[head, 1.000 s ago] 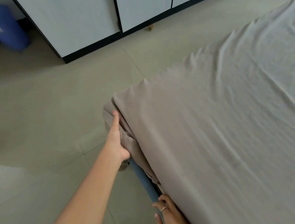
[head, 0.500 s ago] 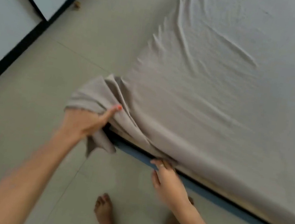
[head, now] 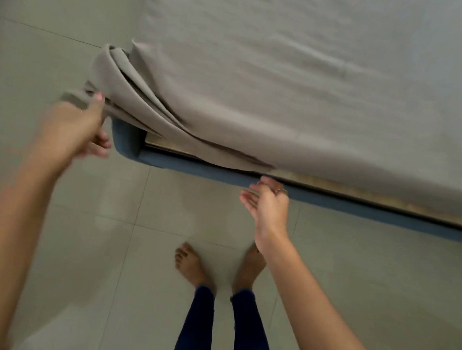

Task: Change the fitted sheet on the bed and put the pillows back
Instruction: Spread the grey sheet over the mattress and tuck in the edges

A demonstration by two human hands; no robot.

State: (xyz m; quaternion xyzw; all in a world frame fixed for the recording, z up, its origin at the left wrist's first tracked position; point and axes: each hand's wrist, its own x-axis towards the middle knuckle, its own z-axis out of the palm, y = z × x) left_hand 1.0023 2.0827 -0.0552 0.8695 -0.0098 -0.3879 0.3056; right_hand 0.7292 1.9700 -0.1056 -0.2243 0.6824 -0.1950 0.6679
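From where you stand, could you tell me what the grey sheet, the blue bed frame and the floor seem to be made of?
Grey sheet: soft matte woven fabric, probably cotton; it creases and drapes in folds. Blue bed frame: seems padded, matte upholstery, with a rounded corner; the core is hidden. Floor: large glazed tiles, likely ceramic; grout lines and faint reflections show.

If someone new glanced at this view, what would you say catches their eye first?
First, the bunched corner of the taupe sheet, pulled off the mattress at centre left and gripped by the left hand. Below it the blue bed frame lies exposed along the bed's near edge, with the right hand open just in front of it. At the bottom, two bare feet stand on the pale tiled floor.
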